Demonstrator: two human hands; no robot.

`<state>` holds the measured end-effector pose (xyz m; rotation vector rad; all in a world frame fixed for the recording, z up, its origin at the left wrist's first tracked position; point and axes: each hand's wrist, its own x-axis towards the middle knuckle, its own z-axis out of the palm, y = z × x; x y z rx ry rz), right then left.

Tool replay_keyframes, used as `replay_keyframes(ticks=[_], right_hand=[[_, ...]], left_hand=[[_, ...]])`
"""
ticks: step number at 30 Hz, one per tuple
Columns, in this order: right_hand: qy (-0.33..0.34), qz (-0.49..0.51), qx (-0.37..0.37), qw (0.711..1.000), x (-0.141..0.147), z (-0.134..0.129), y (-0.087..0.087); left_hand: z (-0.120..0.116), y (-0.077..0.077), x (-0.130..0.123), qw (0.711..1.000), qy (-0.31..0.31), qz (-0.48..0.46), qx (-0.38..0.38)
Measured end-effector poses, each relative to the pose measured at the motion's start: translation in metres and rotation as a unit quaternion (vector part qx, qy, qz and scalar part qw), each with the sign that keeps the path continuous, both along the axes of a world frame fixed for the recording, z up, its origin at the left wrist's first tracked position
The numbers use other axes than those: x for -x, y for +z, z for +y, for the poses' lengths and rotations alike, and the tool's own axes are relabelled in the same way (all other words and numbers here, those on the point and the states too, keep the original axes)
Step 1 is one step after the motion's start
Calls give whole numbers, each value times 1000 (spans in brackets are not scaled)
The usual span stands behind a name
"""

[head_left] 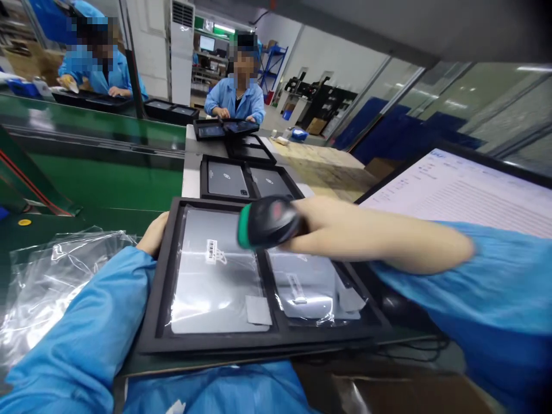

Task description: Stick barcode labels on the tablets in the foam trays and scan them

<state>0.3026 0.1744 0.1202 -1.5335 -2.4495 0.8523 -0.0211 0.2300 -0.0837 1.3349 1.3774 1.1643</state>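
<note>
A black tray [207, 344] in front of me has two compartments, each with a grey tablet in clear film. The left tablet [207, 287] bears a barcode label [211, 251] and a small white square. My right hand [306, 225] is closed around a black and green handheld scanner [271, 221], held over the tray's middle and blurred by motion. At the tray's left edge is my left hand [154, 234]; its fingers are hidden behind the rim. The right tablet [297, 282] is partly covered by my right hand and the scanner.
Clear plastic bags [64, 270] lie at the left. Beyond the tray, another tray of tablets [226, 178] and further trays line the bench. A monitor [466, 190] stands at the right. Two people in blue work at the back.
</note>
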Motion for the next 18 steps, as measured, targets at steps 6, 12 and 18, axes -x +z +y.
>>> replay_keyframes(ticks=[6, 12, 18], right_hand=[[92, -102, 6, 990, 60, 15, -26], [96, -90, 43, 990, 49, 27, -32], [79, -64, 65, 993, 49, 22, -34]], left_hand=[[12, -19, 2, 1000, 20, -23, -9], [21, -27, 3, 998, 36, -42, -10], [10, -11, 0, 999, 17, -29, -18]])
